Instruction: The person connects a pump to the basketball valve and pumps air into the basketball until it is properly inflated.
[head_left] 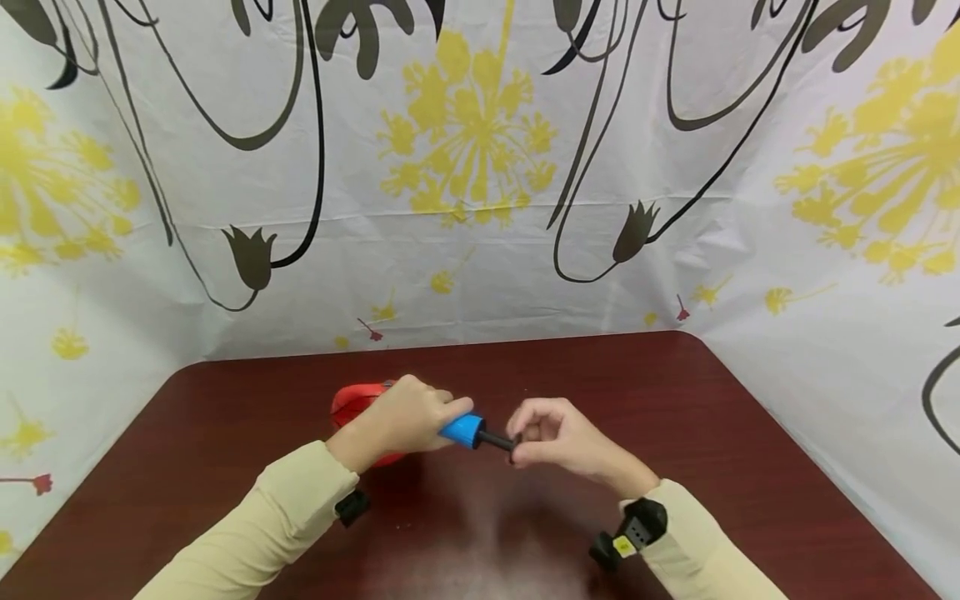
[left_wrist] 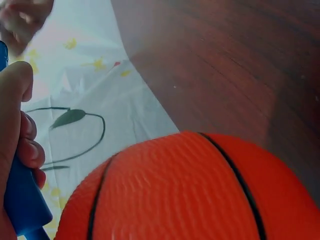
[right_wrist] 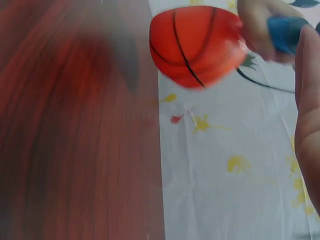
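Observation:
A blue hand pump [head_left: 463, 430] is gripped round its barrel by my left hand [head_left: 405, 419]. From its right end sticks a black rod [head_left: 495, 439], and my right hand [head_left: 551, 437] pinches the rod's far end with thumb and fingers. At the pump's other end is a red-orange basketball [head_left: 351, 403] with black seams, partly covered by my left hand and forearm in the head view. Close up, the ball [left_wrist: 170, 192] fills the lower left wrist view. In the right wrist view the ball [right_wrist: 192, 45] looks lopsided. Where pump and ball meet is hidden.
Below the hands lies a dark red-brown table [head_left: 600, 375] with rounded far corners. A white cloth [head_left: 465, 283] with yellow and grey flower prints hangs behind and along the sides. Black wrist cameras [head_left: 637, 529] are strapped on over beige sleeves.

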